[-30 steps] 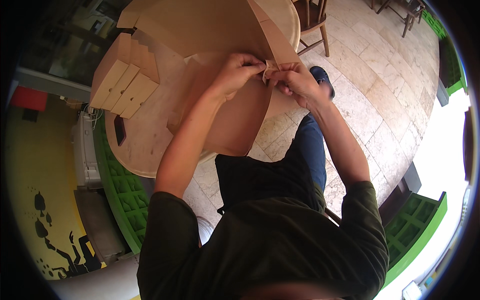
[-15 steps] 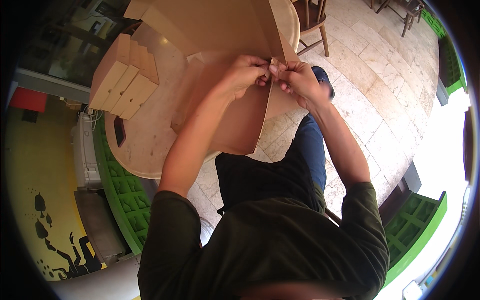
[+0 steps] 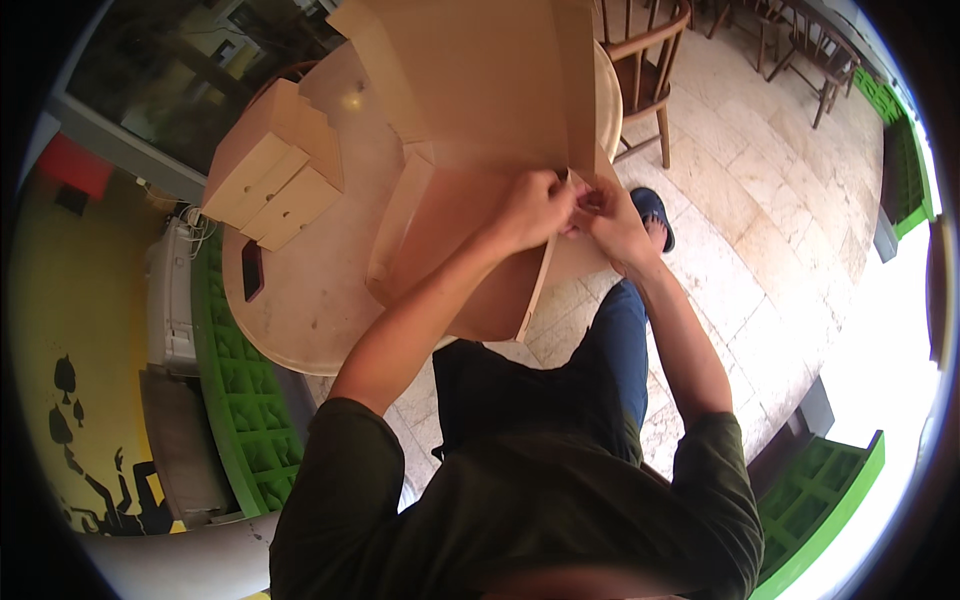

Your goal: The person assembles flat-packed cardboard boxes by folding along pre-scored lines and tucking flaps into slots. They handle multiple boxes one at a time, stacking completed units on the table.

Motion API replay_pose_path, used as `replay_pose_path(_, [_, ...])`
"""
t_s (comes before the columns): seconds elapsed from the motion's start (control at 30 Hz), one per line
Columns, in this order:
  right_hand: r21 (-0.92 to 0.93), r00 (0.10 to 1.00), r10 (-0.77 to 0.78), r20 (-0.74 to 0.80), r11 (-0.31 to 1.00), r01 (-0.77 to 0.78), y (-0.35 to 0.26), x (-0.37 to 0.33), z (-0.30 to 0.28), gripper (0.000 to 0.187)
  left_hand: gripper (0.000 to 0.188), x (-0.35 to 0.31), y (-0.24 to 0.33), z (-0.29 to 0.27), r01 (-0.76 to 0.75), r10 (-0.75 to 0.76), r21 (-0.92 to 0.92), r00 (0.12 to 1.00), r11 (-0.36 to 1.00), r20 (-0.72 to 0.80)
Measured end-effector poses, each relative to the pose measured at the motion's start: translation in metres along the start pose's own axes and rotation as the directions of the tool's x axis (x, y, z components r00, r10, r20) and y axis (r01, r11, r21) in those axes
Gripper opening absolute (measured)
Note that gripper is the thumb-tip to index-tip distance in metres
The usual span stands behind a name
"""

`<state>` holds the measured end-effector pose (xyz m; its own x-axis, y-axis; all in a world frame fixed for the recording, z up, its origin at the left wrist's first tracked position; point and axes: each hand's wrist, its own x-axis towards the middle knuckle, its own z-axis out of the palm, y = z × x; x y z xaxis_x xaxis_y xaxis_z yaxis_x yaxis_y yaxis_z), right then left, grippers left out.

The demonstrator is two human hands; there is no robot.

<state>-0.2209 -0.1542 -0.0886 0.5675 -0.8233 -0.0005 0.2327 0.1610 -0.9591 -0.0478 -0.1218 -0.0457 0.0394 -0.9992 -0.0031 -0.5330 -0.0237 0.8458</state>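
Observation:
A large brown cardboard box [image 3: 470,295] lies partly unfolded on the round table, its wide lid panel [image 3: 480,80] standing up at the far side. Both my hands meet at the box's right side, by the corner near the lid fold. My left hand [image 3: 540,210] is closed on the cardboard edge from the inside. From the outer side, my right hand [image 3: 610,220] pinches the same corner, fingers bent. The small flaps between my fingertips are mostly hidden.
Folded cardboard boxes [image 3: 275,180] are stacked at the left of the table [image 3: 300,300], near a dark phone [image 3: 252,268]. A wooden chair [image 3: 645,70] stands beyond the table's right side. Green planters [image 3: 245,400] line the left.
The whole view has shifted, so table and box sit lower in the picture. My hands stay at the box's right corner, and the fingers have curled further around it.

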Motion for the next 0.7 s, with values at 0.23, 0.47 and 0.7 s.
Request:
replay_pose_path(0.23, [-0.452, 0.854, -0.521, -0.013, 0.765, 0.460, -0.067, 0.004, 0.001, 0.067, 0.020, 0.000, 0.005, 0.000, -0.262, 0.303, 0.387, 0.952, 0.884, -0.048])
replay_pose_path(0.47, [-0.732, 0.519, -0.853, -0.044, 0.382, 0.565, -0.141, 0.020, 0.045, 0.019, 0.055, -0.004, 0.061, -0.028, -0.292, 0.300, 0.071, 0.937, 0.954, -0.181])
replay_pose_path(0.7, [-0.777, 0.154, -0.910, 0.386, -0.230, 0.585, -0.127, 0.009, 0.066, 0.041, 0.048, -0.044, 0.125, -0.136, -0.452, 0.425, -0.014, 0.849, 0.892, -0.315])
